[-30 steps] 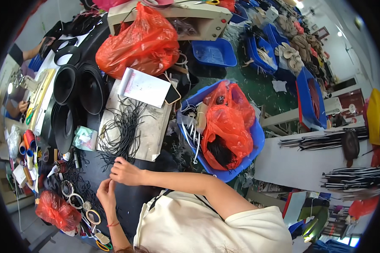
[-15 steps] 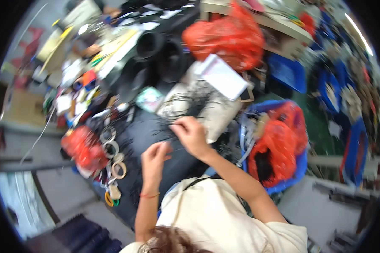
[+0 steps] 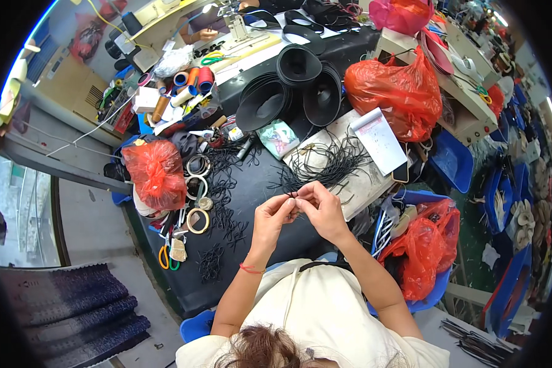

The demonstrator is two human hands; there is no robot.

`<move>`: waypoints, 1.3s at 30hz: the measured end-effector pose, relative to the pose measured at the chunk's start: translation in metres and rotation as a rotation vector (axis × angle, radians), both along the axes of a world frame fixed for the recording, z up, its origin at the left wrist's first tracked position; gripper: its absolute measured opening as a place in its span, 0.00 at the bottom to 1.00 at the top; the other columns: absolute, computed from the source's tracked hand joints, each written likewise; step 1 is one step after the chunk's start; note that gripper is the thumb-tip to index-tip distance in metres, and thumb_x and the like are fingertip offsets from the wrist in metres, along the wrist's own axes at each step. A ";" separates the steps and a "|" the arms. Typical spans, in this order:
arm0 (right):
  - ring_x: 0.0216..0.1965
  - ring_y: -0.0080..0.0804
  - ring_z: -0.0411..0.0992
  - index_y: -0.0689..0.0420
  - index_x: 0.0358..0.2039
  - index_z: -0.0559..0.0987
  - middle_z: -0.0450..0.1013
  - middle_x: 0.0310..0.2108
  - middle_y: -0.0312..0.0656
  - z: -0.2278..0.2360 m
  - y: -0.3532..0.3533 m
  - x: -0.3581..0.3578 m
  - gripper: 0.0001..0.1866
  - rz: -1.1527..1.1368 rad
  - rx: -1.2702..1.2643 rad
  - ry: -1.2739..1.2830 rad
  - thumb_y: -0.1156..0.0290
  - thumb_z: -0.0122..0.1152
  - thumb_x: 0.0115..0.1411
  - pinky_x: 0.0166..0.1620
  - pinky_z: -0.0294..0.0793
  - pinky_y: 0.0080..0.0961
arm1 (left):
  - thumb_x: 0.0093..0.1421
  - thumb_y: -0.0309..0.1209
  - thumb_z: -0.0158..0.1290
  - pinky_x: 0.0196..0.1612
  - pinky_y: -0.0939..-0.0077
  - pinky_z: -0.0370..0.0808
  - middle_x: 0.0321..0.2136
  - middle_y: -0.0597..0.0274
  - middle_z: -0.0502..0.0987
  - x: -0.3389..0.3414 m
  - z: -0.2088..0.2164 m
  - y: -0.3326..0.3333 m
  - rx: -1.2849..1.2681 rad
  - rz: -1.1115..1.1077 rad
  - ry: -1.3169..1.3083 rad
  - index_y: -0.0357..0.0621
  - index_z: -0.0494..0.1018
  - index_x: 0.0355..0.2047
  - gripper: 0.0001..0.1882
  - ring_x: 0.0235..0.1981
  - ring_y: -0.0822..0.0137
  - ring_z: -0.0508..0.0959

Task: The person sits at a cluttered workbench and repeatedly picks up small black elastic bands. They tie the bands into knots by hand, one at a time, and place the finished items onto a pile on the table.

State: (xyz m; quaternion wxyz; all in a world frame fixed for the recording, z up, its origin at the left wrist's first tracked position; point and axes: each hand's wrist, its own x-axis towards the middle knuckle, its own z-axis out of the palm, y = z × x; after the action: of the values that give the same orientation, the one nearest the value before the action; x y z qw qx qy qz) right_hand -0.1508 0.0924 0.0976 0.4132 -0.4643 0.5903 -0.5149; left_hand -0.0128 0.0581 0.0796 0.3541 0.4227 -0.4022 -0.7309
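Above the black tabletop [image 3: 221,270], my left hand [image 3: 271,222] and my right hand [image 3: 323,211] meet at their fingertips. Both are closed in a pinch on a thin black cord [image 3: 293,194], of which only a little shows between the fingers. Just beyond them a loose tangle of black cords [image 3: 331,161] lies across a pale board [image 3: 354,205]. More small black cord pieces [image 3: 210,262] are strewn over the tabletop to the left of my hands.
A white notepad [image 3: 380,144] lies on the board's right side. Behind stand black rolled bands [image 3: 297,64]. Rolls of tape [image 3: 197,221], scissors [image 3: 164,256] and a red bag [image 3: 156,175] line the left. A blue basket [image 3: 432,297] with red bags stands right. A co-worker's hand [image 3: 207,35] shows far back.
My hands have come together at the fingertips; before, they were apart. The whole view has shifted and is sharper now.
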 end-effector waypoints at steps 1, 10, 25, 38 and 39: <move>0.28 0.20 0.73 0.64 0.32 0.72 0.74 0.27 0.40 -0.003 -0.002 0.001 0.05 0.013 0.034 -0.055 0.78 0.56 0.54 0.31 0.72 0.16 | 0.58 0.30 0.52 0.31 0.84 0.72 0.26 0.65 0.75 0.004 -0.004 -0.003 -0.036 -0.024 0.024 0.37 0.74 0.36 0.09 0.26 0.78 0.73; 0.26 0.36 0.71 0.60 0.32 0.78 0.71 0.24 0.42 0.009 0.010 -0.004 0.07 0.000 -0.222 0.481 0.77 0.60 0.49 0.29 0.70 0.27 | 0.58 0.30 0.51 0.37 0.79 0.75 0.29 0.67 0.75 0.029 0.010 -0.022 0.414 0.027 0.354 0.41 0.73 0.35 0.06 0.30 0.76 0.75; 0.30 0.36 0.69 0.58 0.30 0.77 0.68 0.25 0.40 0.022 0.002 -0.011 0.07 0.115 -0.374 0.793 0.78 0.59 0.48 0.33 0.68 0.28 | 0.59 0.28 0.50 0.34 0.79 0.75 0.26 0.62 0.76 0.026 0.007 -0.021 0.069 -0.111 0.057 0.35 0.73 0.34 0.08 0.27 0.73 0.75; 0.21 0.31 0.67 0.63 0.31 0.76 0.67 0.21 0.41 0.029 -0.002 -0.004 0.05 0.190 -0.190 0.361 0.76 0.56 0.54 0.25 0.64 0.25 | 0.58 0.26 0.50 0.35 0.81 0.74 0.30 0.62 0.76 0.024 0.026 -0.014 0.047 -0.152 0.210 0.34 0.70 0.44 0.13 0.29 0.75 0.75; 0.24 0.26 0.70 0.63 0.33 0.76 0.70 0.24 0.41 0.034 0.002 -0.001 0.06 0.172 -0.082 0.400 0.77 0.55 0.54 0.26 0.66 0.21 | 0.58 0.26 0.50 0.35 0.82 0.74 0.30 0.62 0.76 0.027 0.020 -0.015 0.010 -0.131 0.158 0.34 0.71 0.43 0.13 0.29 0.75 0.74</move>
State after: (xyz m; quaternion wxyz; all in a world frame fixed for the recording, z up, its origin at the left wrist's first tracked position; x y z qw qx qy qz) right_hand -0.1521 0.0942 0.1314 0.3110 -0.6224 0.5972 -0.3991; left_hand 0.0137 0.0436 0.0998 0.3338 0.3383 -0.3962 -0.7856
